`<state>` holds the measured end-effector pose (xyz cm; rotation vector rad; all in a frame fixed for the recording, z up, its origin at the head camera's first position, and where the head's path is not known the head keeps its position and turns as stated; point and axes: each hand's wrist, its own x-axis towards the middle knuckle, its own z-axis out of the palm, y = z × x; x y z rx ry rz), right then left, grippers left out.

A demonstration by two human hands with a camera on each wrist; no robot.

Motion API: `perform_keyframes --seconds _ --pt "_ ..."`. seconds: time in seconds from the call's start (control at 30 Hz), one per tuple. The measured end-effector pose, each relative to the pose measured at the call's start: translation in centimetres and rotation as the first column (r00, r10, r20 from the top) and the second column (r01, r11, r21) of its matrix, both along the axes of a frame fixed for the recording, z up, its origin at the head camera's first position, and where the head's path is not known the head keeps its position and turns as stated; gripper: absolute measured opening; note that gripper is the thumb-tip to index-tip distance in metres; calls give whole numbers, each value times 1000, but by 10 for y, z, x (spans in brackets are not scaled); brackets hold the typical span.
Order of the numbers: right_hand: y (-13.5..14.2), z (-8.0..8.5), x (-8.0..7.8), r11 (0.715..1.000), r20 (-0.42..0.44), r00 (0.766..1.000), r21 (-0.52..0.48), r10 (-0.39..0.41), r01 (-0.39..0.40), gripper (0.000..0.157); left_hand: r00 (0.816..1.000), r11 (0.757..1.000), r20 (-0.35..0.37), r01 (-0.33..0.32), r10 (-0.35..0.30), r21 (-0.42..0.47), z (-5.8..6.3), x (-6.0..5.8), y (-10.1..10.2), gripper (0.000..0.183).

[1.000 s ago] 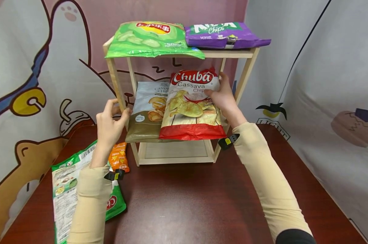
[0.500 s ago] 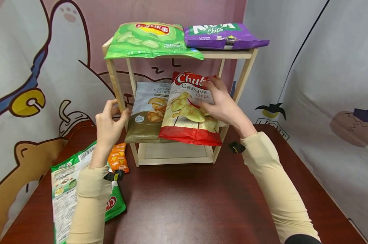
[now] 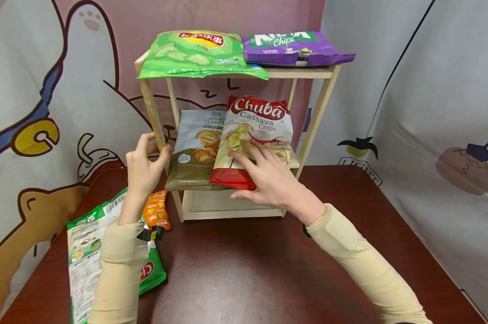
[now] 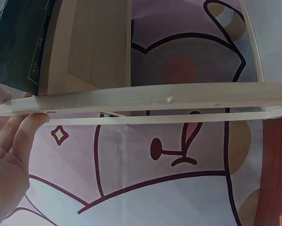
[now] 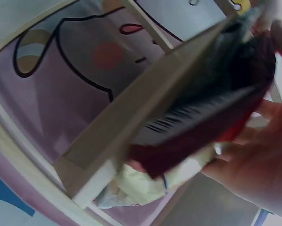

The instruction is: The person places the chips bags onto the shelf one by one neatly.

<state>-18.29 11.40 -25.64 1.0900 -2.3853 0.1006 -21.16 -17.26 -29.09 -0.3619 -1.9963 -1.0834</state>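
Item: red-and-white chip bag (image 3: 264,114), leaning face-out on the middle level of the wooden rack (image 3: 317,121), directly behind the right hand's fingers and rising above them; its lower red edge juts past the shelf front.

Right hand (image 3: 270,177): fingers spread, nearly straight, laid against the bag's lower face; thumb apart, by the bottom edge; nothing gripped.

Left hand (image 3: 143,166): thumb and fingers closed about the rack's front left post.

Grey-and-brown chip bag (image 3: 191,166): between the hands, partly behind the red one.

Green chip bag (image 3: 187,56): rack top, above and between the hands, front edge overhanging.

Purple chip bag (image 3: 292,49): rack top, beyond and above the right hand.

Orange packet (image 3: 156,209): bench (image 3: 235,270), below the left hand.

Green-and-white bag (image 3: 83,270): bench, partly under the left forearm.

Hazards, judged: slick film and overhang could let the red bag slide forward if pressure lifts; a hard push could crush chips or, with a slack left grip, shift the rack and dislodge the overhanging green bag.
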Motion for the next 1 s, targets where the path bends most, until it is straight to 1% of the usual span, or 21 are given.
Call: perform_keyframes --seconds 0.07,0.13,0.23,0.4,0.63,1.0 --pt "0 -3 -2 1000 -33 999 9 -9 10 74 1000 1000 3 2 -2 1 0 0 0 26" --pt "1 -4 -4 1000 -45 999 21 -4 5 65 1000 1000 5 5 -5 3 0 0 0 26" --pt "5 -3 -7 999 -25 1000 44 15 -14 57 1000 1000 6 9 -9 4 0 0 0 26" --pt "12 0 -12 996 -5 999 68 53 -53 54 1000 1000 11 12 -12 2 0 1 0 26" --pt "18 0 -16 995 -47 995 57 86 -84 51 1000 1000 14 15 -15 4 -1 -1 -1 25" --pt "26 0 -20 997 -59 997 62 55 -52 50 1000 1000 19 22 -23 7 0 0 -1 25"
